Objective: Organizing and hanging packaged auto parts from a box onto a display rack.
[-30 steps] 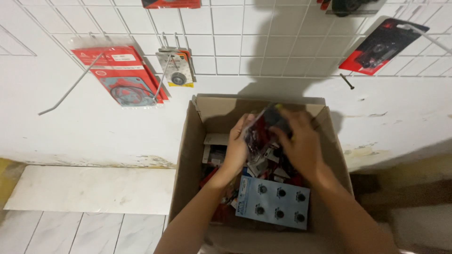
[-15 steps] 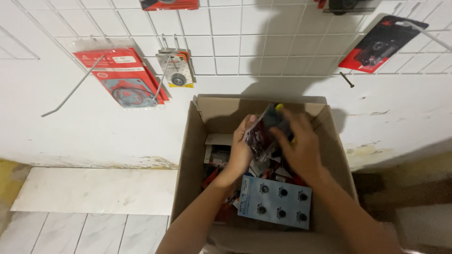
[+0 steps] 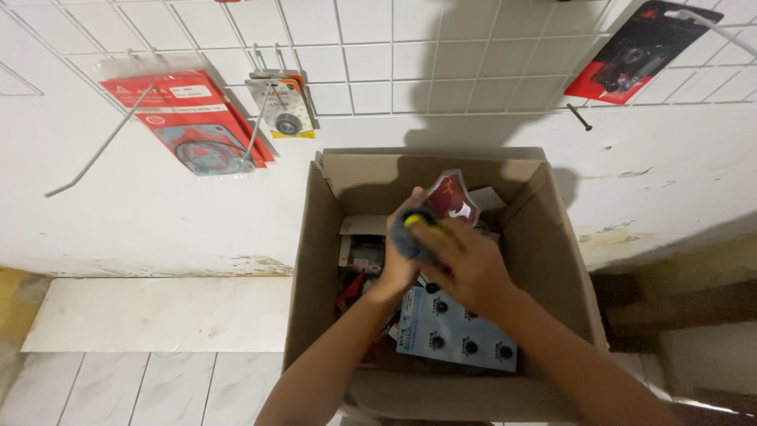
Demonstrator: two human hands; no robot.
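Both hands (image 3: 441, 252) on small packets (image 3: 449, 201) inside cardboard box (image 3: 315, 260)

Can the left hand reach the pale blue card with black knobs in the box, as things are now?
Probably not directly: the right hand and its forearm lie across the pale blue card, and the left hand is busy on a small packet.

Both hands now lift the small red packet (image 3: 449, 197) higher above the cardboard box (image 3: 544, 237), nearer the wall
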